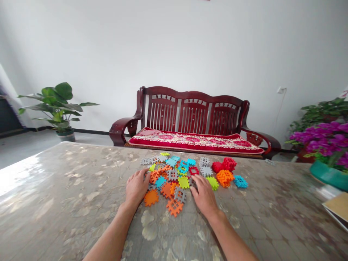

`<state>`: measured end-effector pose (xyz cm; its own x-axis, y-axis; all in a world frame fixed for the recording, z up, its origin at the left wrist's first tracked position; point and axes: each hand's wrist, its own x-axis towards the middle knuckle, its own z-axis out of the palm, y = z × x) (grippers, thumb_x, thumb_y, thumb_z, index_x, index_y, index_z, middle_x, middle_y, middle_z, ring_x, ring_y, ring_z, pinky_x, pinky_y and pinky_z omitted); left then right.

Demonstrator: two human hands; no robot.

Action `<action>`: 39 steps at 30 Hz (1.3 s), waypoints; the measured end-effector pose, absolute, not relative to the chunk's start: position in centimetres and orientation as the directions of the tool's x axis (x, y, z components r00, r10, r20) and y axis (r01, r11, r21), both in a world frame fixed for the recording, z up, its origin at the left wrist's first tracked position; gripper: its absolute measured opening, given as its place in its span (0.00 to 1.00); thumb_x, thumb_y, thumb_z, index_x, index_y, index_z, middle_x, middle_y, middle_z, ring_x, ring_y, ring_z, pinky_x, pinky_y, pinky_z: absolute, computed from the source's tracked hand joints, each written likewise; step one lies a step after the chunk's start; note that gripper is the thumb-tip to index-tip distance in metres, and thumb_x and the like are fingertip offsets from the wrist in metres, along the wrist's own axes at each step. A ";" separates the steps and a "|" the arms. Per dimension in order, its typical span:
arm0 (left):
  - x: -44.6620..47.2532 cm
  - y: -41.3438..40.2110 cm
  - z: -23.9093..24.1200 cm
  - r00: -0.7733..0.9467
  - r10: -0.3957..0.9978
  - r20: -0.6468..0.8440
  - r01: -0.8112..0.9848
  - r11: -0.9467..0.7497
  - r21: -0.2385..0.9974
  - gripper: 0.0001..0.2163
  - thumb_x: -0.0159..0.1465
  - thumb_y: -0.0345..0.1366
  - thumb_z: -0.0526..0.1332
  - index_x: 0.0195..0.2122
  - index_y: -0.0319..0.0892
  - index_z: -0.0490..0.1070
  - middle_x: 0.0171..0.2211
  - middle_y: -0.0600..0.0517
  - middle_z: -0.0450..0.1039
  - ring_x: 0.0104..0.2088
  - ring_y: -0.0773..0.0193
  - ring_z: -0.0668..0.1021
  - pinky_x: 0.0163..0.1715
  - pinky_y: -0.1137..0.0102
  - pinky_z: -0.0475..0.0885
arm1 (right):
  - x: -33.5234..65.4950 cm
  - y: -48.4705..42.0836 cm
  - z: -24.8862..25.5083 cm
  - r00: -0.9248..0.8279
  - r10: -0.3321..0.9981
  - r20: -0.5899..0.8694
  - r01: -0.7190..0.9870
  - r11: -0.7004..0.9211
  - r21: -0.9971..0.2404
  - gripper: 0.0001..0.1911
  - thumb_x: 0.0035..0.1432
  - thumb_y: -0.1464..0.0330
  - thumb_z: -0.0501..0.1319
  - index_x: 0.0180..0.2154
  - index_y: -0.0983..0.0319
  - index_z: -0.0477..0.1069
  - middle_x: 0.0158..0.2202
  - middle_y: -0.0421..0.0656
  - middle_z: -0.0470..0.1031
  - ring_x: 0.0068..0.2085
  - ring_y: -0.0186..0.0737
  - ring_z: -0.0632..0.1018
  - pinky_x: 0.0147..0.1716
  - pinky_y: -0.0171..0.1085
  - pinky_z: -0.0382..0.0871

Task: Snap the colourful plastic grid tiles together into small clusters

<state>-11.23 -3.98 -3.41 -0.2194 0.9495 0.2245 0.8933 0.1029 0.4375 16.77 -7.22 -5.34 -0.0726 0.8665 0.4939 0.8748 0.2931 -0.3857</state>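
Observation:
Interlocking plastic tiles with notched edges lie in a loose, mixed heap on the table (pixel 108 217). My left hand (pixel 136 186) rests at the heap's left edge, fingers stretched out beside an orange window-frame tile (pixel 154 176). On the other side, my right hand (pixel 203 192) has its fingers apart, with thumb and forefinger around a dark grey tile (pixel 193 183) and touching it; no firm grip shows. Between the hands are a lime-green tile (pixel 183 182), a grey window tile (pixel 179 195) and an orange window tile (pixel 174 207). A plain orange tile (pixel 151 198) lies near my left wrist.
Right of the heap stand red tiles (pixel 228 164), stacked orange tiles (pixel 225 178), blue tiles (pixel 240 181) and grey tiles (pixel 206 170). A teal flower pot (pixel 328 175) and a tan board (pixel 338 206) are at the table's right. Behind is a wooden bench (pixel 194 112).

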 end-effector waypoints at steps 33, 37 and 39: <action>-11.4 -3.9 -3.6 -0.213 0.953 0.214 0.894 0.102 0.436 0.20 0.67 0.43 0.47 0.54 0.46 0.70 0.52 0.46 0.74 0.52 0.52 0.74 0.54 0.59 0.64 | 16.1 -6.8 -5.0 0.023 0.839 0.544 0.752 0.344 -0.563 0.17 0.60 0.70 0.52 0.48 0.59 0.73 0.46 0.46 0.75 0.48 0.42 0.75 0.50 0.41 0.67; -11.3 -4.0 -3.4 -0.205 0.955 0.217 0.892 0.091 0.443 0.20 0.67 0.43 0.47 0.54 0.46 0.70 0.52 0.45 0.74 0.53 0.52 0.74 0.54 0.59 0.64 | 15.9 -7.5 -4.4 -0.052 0.853 0.519 0.853 0.308 -0.422 0.17 0.58 0.69 0.57 0.50 0.59 0.71 0.49 0.46 0.74 0.51 0.45 0.72 0.54 0.44 0.64; -11.3 -4.0 -3.4 -0.207 0.953 0.222 0.891 0.089 0.445 0.19 0.67 0.43 0.47 0.54 0.46 0.70 0.52 0.46 0.74 0.52 0.53 0.74 0.54 0.60 0.64 | 15.6 -7.9 -4.1 -0.083 0.869 0.489 0.882 0.292 -0.369 0.20 0.55 0.68 0.60 0.52 0.59 0.70 0.50 0.46 0.74 0.51 0.46 0.72 0.54 0.45 0.63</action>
<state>-11.32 -4.01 -3.44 -0.2065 0.9528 0.2225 0.8913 0.0894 0.4446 15.63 -7.88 -4.10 -0.0829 0.8686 0.4886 0.8824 0.2918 -0.3690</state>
